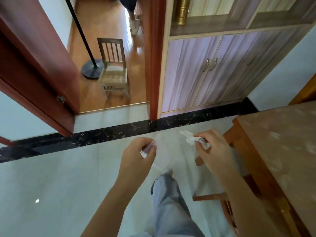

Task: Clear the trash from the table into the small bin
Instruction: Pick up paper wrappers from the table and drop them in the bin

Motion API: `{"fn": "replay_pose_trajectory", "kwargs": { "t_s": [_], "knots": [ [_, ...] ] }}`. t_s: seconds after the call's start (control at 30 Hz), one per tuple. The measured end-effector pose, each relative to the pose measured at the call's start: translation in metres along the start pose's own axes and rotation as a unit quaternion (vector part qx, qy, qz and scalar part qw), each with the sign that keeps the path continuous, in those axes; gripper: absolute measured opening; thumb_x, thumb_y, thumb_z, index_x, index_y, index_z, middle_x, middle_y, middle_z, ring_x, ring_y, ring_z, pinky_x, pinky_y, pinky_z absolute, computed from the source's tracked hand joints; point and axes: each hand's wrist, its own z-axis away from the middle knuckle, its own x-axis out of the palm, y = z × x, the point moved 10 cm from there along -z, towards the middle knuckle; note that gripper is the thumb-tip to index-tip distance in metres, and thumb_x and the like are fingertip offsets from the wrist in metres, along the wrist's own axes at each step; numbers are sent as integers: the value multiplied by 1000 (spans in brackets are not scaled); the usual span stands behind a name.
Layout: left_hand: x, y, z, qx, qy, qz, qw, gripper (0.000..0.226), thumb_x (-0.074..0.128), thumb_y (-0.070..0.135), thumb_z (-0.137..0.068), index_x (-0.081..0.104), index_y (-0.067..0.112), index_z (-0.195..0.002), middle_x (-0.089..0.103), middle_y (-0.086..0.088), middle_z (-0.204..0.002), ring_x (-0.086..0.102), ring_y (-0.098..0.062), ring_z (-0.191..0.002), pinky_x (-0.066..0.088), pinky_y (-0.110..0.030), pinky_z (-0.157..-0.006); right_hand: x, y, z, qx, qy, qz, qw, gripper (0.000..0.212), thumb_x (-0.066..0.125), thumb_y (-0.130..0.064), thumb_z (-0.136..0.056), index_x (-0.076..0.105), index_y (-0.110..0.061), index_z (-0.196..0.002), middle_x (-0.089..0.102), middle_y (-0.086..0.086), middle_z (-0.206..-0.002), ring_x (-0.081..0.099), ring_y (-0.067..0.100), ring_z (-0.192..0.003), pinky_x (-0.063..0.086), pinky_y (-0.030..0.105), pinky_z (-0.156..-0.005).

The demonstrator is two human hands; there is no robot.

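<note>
I stand on the tiled floor, both hands raised in front of me. My left hand (143, 151) pinches one edge of a thin clear plastic bag (162, 156) that hangs between my hands. My right hand (211, 147) grips the bag's other edge together with a crumpled white tissue (189, 138) and a small wrapper (204, 144). The table (282, 142), topped with a brownish patterned cloth, is at my right. No bin is in view.
An open red door (37, 69) stands at the left, with a small wooden chair (113, 71) and a black lamp stand (90, 69) beyond the doorway. Another person's legs (132, 17) show far back. A cabinet (213, 69) lines the wall ahead. A wooden chair (222, 199) sits by the table.
</note>
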Motion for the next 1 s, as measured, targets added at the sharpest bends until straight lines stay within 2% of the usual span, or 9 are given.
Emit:
{"fn": "replay_pose_trajectory", "kwargs": {
  "t_s": [0.13,0.23,0.37,0.53,0.63,0.77,0.83,0.9,1.0],
  "knots": [
    [27,23,-89,36,-20,2,999,30,60,17,-84,52,43,-74,60,17,-78,51,8,-78,34,0,-63,3,34,-86,23,53,-30,998,10,61,-7,-80,64,-7,-89,57,7,-86,52,19,-74,37,19,-65],
    [50,50,-160,61,-51,-36,996,30,60,19,-86,49,44,-73,56,21,-78,53,6,-76,38,-4,-62,-10,57,-149,33,73,-35,996,13,64,-1,-78,64,-5,-90,54,3,-88,52,19,-75,36,16,-62],
    [78,88,-249,114,-71,-64,989,18,60,12,-86,55,28,-79,54,15,-78,51,2,-72,38,-3,-57,-40,94,-208,49,100,-14,994,13,65,3,-76,65,-4,-87,60,13,-87,55,24,-74,34,16,-61],
    [133,121,-333,157,-112,-49,980,6,60,9,-84,65,12,-86,60,3,-78,53,-4,-70,33,-1,-58,-61,162,-245,147,122,26,981,12,62,-4,-79,66,-8,-90,61,9,-89,54,20,-78,36,20,-61],
    [181,137,-375,180,-167,-39,969,4,61,9,-84,65,11,-84,61,0,-78,54,-8,-70,36,-5,-60,-73,193,-266,179,147,57,971,12,66,-2,-77,65,-5,-89,62,12,-85,55,21,-77,38,19,-65],
    [241,160,-441,216,-237,-10,947,12,60,8,-85,61,18,-78,58,4,-74,54,-7,-69,37,-9,-57,-89,232,-307,229,199,91,948,14,69,2,-73,65,-3,-85,61,13,-82,52,18,-68,33,10,-57],
    [266,180,-474,247,-260,-4,934,15,59,5,-84,60,16,-75,56,5,-68,53,-8,-65,40,-14,-59,-95,249,-336,254,208,94,940,13,67,0,-76,66,-4,-89,60,12,-86,53,18,-70,39,14,-60],
    [287,206,-502,293,-276,0,915,9,60,3,-83,63,10,-80,58,2,-72,56,-11,-70,46,-24,-61,-105,262,-366,273,213,92,934,13,64,-3,-79,65,-5,-93,59,11,-91,57,20,-75,49,25,-62],
    [322,245,-534,360,-296,6,885,5,63,-1,-81,64,3,-83,60,0,-78,57,-16,-73,46,-26,-63,-128,281,-400,294,243,105,918,14,64,-7,-80,65,-8,-94,58,9,-92,57,19,-77,53,32,-64]
  ]
}}
